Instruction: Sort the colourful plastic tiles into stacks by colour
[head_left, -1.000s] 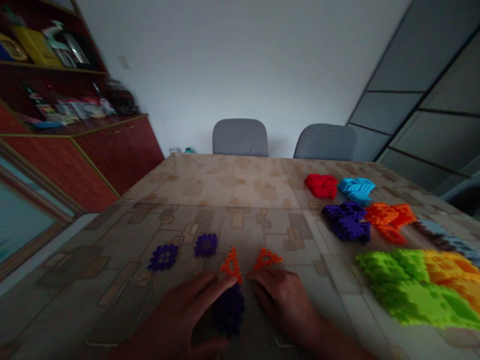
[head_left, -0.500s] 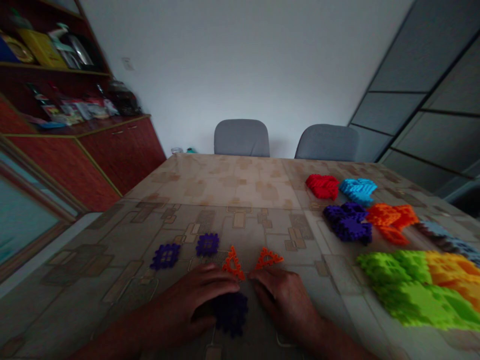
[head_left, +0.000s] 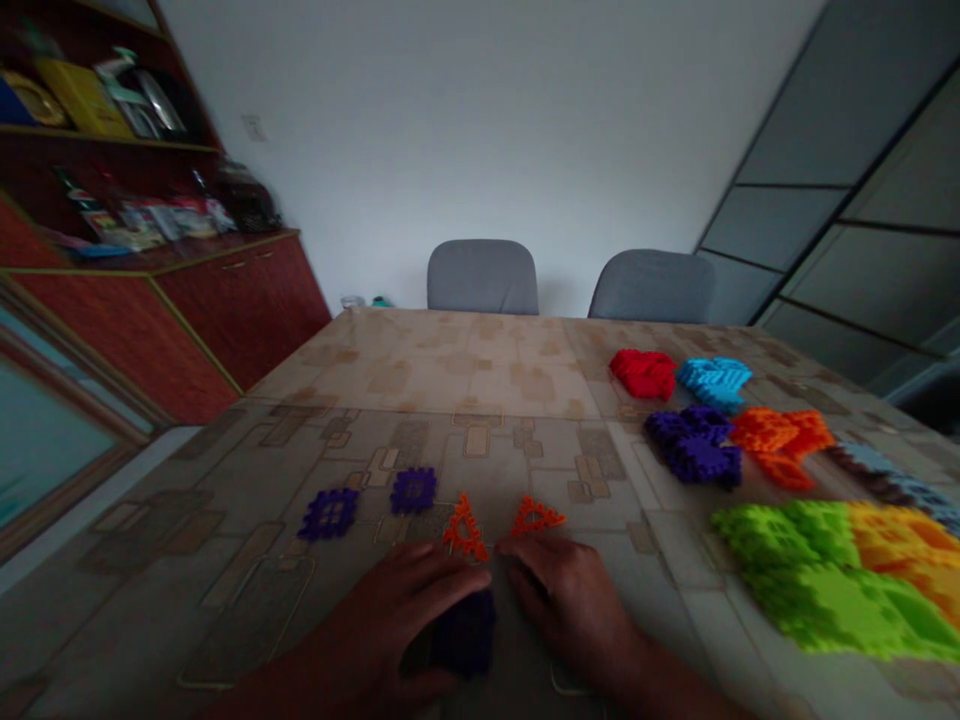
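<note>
Purple square [head_left: 466,638] lies on the counter [head_left: 480,375] under my left hand [head_left: 390,605]; my right hand [head_left: 574,600] rests beside an orange triangle [head_left: 553,519]. I cannot confirm whether fingers [head_left: 450,589] grip. Laid-out pieces [head_left: 414,491] appear unjoined.

Can't read any txt, no., brand or sign. Can spot pale label [head_left: 98,221] on dark, slim-necked glass bottle [head_left: 77,202] atop red-brown wooden cabinet [head_left: 232,310], but too blurry to decipher. Same w/ pale & reddish shiny packets [head_left: 169,218] nearby. Likewise can't make out lettering on tall yellow box [head_left: 86,97] on upper wooden shelf [head_left: 142,142]; too dim, small & soft.
</note>
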